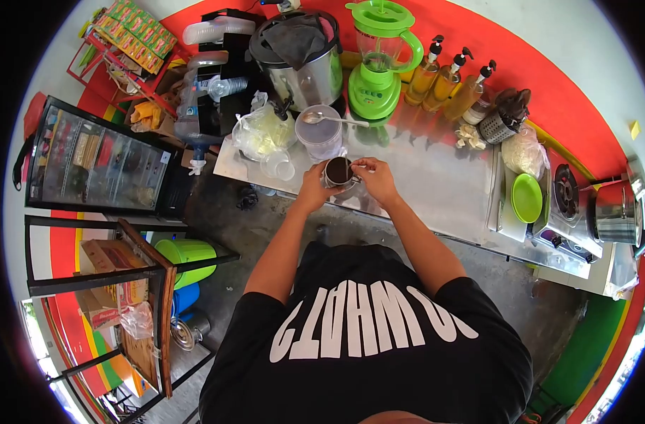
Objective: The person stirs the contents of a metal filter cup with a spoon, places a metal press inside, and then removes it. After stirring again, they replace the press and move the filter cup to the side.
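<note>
A cup of dark liquid [338, 172] stands at the front edge of the metal counter [435, 187]. My left hand [315, 185] is wrapped round the cup's left side. At its right rim, my right hand [374, 177] has its fingers pinched together; a thin item, perhaps a spoon handle, seems to be between them, too small to make out. Just behind the cup is a lidded plastic tub [318, 138] with a metal spoon [336, 121] lying on top. Left of the tub are a clear plastic cup [277, 165] and a plastic bag [262, 133].
Behind stand a large metal pot [297, 63], a green blender [376, 85] and pump bottles [446, 81]. To the right are a green plate [526, 198] and a stove [566, 212]. A glass-door fridge [96, 159] and a rack [163, 268] are on the left.
</note>
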A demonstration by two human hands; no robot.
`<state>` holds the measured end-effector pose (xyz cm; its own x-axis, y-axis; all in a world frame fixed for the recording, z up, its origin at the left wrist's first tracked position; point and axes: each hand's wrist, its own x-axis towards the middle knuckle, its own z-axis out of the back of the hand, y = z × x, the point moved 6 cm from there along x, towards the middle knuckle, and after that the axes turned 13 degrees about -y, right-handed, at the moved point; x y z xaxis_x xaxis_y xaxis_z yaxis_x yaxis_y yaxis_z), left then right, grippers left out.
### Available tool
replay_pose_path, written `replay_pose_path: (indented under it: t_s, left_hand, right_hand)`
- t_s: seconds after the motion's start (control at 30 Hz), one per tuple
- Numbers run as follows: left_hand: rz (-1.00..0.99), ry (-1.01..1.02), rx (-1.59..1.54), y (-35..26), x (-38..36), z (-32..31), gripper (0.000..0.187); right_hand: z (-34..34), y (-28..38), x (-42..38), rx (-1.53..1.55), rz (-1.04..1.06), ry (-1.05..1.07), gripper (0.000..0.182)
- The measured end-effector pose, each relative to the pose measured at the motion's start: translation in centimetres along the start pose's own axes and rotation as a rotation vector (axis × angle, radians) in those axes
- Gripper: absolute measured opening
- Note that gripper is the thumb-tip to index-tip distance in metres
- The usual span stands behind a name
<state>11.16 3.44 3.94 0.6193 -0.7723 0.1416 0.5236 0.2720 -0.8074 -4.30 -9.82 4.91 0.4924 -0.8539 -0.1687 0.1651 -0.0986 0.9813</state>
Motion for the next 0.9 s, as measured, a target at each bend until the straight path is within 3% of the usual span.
replay_pose_path:
  t_s: [0.1, 0.33, 0.4, 0.53, 0.6, 0.73, 0.9]
  left_hand:
    - [0.024, 0.042, -0.048, 0.8, 0.1, -0.4, 0.086]
    - [0.004, 0.101, -0.066, 0.5, 0.4, 0.2, 0.092]
    - [-0.023, 0.137, -0.074, 0.7, 1.1, 0.3, 0.093]
    - [-0.067, 0.221, -0.036, 0.7, 1.6, 0.4, 0.093]
    - [-0.078, 0.249, -0.028, 0.8, 1.9, 0.4, 0.094]
    - [-0.133, 0.287, -0.130, 1.5, 2.7, -0.3, 0.094]
    - [-0.106, 0.328, -0.226, 1.4, 3.0, 0.2, 0.093]
  right_hand:
    - [0.4, 0.8, -0.1, -0.105, 0.148, -0.017, 0.019]
    - [0.9, 1.9, -1.1, -0.040, 0.104, 0.011, 0.018]
    - [1.1, 2.8, -1.4, -0.231, 0.131, 0.002, 0.016]
    - [1.8, 2.8, -1.3, -0.213, 0.170, -0.076, 0.017]
    - [1.9, 3.5, -1.9, -0.343, 0.166, -0.032, 0.019]
    - [1.9, 4.0, -0.9, -0.236, 0.159, -0.133, 0.020]
    - [-1.7, 8.5, 2.2, -0.376, 0.344, -0.189, 0.016]
